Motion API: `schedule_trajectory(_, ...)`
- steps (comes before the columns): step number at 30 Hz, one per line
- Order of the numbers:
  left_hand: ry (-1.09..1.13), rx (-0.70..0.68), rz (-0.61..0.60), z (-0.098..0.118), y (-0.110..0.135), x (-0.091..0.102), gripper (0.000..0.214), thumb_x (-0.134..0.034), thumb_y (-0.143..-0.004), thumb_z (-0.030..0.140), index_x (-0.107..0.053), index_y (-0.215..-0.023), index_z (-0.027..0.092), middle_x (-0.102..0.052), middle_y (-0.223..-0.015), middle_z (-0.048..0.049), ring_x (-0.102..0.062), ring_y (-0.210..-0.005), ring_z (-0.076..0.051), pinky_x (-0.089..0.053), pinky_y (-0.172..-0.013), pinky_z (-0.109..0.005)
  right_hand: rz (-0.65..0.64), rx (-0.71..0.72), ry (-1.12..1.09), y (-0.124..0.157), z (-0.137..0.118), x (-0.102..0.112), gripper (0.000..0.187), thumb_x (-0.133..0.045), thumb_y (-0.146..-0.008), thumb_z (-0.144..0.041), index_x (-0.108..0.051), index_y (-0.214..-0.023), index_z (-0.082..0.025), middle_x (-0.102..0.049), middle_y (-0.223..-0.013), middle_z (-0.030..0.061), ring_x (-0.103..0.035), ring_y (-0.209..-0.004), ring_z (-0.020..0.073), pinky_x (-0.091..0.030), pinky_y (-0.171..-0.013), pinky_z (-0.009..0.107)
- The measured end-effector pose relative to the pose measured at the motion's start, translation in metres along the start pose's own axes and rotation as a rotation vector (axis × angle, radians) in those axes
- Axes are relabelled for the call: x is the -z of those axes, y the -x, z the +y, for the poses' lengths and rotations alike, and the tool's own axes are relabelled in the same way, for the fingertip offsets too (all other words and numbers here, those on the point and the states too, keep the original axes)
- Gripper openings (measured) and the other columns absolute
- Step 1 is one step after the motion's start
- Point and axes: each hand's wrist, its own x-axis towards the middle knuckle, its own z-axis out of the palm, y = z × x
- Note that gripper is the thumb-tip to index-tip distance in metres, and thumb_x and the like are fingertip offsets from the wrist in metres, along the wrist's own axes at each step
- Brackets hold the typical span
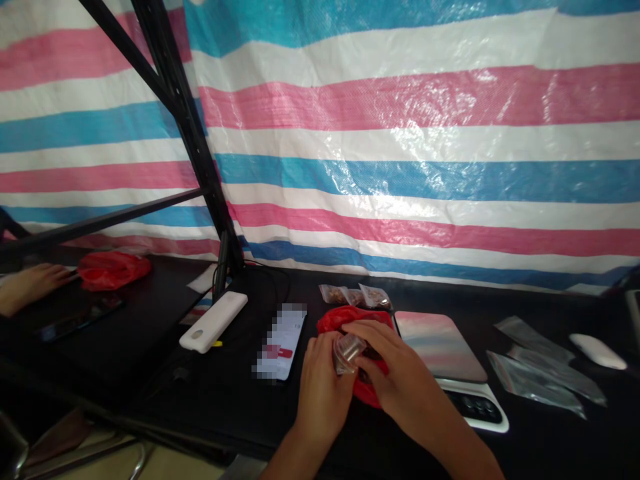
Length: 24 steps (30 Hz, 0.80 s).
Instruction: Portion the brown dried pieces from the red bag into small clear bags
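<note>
Both my hands meet over a red plastic bag on the black table. My left hand is closed on a small clear plastic pouch, holding it from the left. My right hand curls over the pouch and the red bag from the right, its fingertips pressed to the pouch. What the pouch contains is hard to make out. Two small filled clear pouches lie just behind the red bag.
A kitchen scale sits right of my hands, with empty clear pouches and a white mouse beyond. A phone and white power bank lie left. Another person's hand rests by a second red bag.
</note>
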Motion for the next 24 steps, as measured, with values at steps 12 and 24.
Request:
schedule_trajectory(12,0.007,0.007,0.137,-0.005,0.004,0.001,0.009,-0.058,-0.095,0.031,-0.061,-0.09,0.024,-0.06,-0.091,-0.0044,-0.06,-0.086,-0.025,-0.046,-0.08,-0.036,0.072,-0.121,0.138,-0.009,0.027,0.0,0.034,-0.053,-0.091,-0.019,-0.068,-0.121,-0.024,-0.072,-0.127,0.0057,-0.063,-0.119,0.0225,-0.045,-0.108,0.04)
schedule_trajectory(24,0.133,0.107,0.061,-0.014,-0.011,-0.008,0.011,-0.066,-0.081,0.019,-0.055,-0.079,0.022,-0.058,-0.078,0.0004,-0.058,-0.077,-0.02,-0.045,-0.073,-0.03,-0.018,-0.181,0.476,-0.013,0.032,0.003,0.027,-0.054,-0.085,-0.006,-0.067,-0.104,-0.021,-0.074,-0.114,0.0061,-0.057,-0.113,0.0274,-0.038,-0.097,0.042)
